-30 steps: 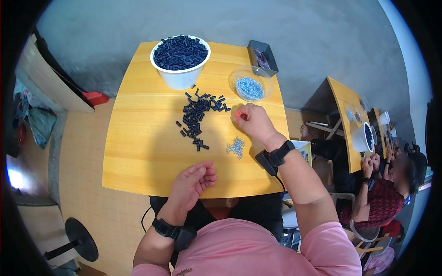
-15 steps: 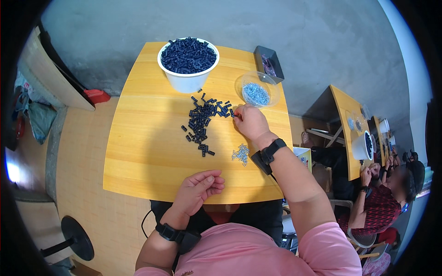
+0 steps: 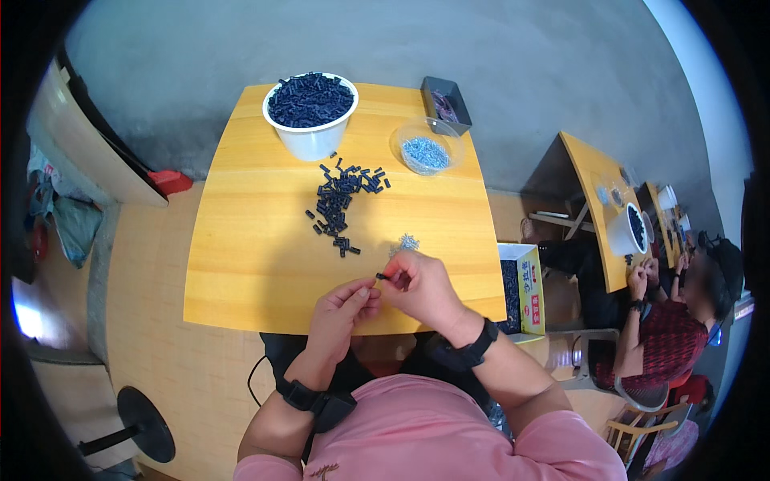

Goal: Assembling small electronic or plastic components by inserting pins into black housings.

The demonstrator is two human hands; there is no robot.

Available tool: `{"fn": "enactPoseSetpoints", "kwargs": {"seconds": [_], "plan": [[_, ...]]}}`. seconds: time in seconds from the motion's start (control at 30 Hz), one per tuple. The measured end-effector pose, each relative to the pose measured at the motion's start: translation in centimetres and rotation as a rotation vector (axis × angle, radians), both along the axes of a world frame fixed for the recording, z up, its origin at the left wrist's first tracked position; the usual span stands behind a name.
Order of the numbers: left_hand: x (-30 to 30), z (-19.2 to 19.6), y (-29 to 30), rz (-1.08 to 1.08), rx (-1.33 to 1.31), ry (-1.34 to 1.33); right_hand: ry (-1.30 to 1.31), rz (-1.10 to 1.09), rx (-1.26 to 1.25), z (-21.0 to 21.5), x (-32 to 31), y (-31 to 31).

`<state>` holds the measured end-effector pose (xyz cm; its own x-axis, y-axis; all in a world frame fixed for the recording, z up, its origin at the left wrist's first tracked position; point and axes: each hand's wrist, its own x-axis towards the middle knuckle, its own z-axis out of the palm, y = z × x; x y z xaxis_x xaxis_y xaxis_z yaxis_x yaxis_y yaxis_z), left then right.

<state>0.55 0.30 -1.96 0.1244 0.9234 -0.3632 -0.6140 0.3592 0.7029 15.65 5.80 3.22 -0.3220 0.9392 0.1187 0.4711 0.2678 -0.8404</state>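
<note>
My right hand (image 3: pixel 423 290) pinches a small black plastic part (image 3: pixel 381 276) between thumb and fingertips, over the near side of the table. Close beside it, to the left, my left hand (image 3: pixel 340 311) is curled closed with its thumb against the fingers; what it holds, if anything, is hidden. Beyond the hands lies a loose pile of black plastic parts (image 3: pixel 335 200). A small heap of silvery metal pieces (image 3: pixel 407 241), too small to name, lies just past my right hand, which partly covers it.
At the back of the wooden table (image 3: pixel 241 224) are a white bucket (image 3: pixel 309 144) heaped with black parts, a clear bowl (image 3: pixel 439 136) of silvery pieces and a dark tray (image 3: pixel 461 108). A carton (image 3: pixel 529 297) stands right. Another person (image 3: pixel 662 345) works at a further table.
My right hand has come back from the pile's right edge toward my left hand, bringing a black plastic part. My left hand has shifted only slightly; the view has tilted a little.
</note>
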Motion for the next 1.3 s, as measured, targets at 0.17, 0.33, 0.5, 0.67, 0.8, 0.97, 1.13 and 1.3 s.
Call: {"fn": "enactPoseSetpoints", "kwargs": {"seconds": [0.17,0.33,0.5,0.67,0.8,0.97,1.13,1.3], "plan": [[1.4,1.3,-1.3,0.001,0.005,-0.049,0.035,-0.068,0.126,-0.5,-0.6,-3.1],[1.6,1.0,-2.2,0.081,-0.058,-0.099,-0.053,-0.021,0.223,-0.3,-1.0,-4.6],[0.9,1.4,-2.7,0.041,-0.01,0.035,0.052,0.122,0.223,-0.6,0.5,-4.7],[0.8,1.8,-2.6,-0.09,0.065,0.208,0.073,0.117,0.151,0.4,1.4,-5.2],[1.2,2.3,-2.7,-0.119,0.071,0.167,0.066,0.155,0.179,0.5,1.8,-5.3],[1.2,2.2,-2.9,-0.111,0.082,0.109,0.014,0.126,0.187,1.0,1.6,-5.3],[1.6,2.2,-3.2,-0.048,0.081,-0.046,-0.062,0.107,0.309,1.5,1.4,-5.6],[2.3,2.5,-3.4,-0.008,0.081,-0.013,-0.039,0.094,0.399,1.0,1.5,-5.9]]}}
